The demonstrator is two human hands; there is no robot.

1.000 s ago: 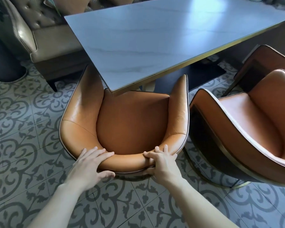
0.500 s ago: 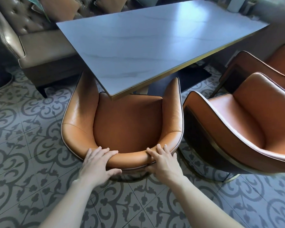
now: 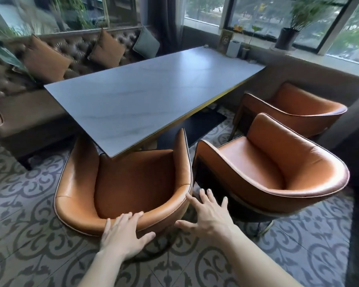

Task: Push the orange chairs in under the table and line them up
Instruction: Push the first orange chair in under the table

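Observation:
Three orange leather tub chairs stand along the near side of a long grey marble table. The left chair has its seat front tucked under the table corner. My left hand rests on its backrest rim, fingers over the top edge. My right hand is off the rim, fingers spread, hovering between that chair and the middle chair. The middle chair is angled away from the table and stands out from it. The far chair also stands apart from the table.
A brown tufted sofa with cushions runs along the table's far side. A low wall and window sill with potted plants lie beyond the chairs on the right. The floor is patterned tile.
My right hand let go of the left chair's backrest and moved right with its fingers spread. The camera tilted up, showing the whole table and a third chair.

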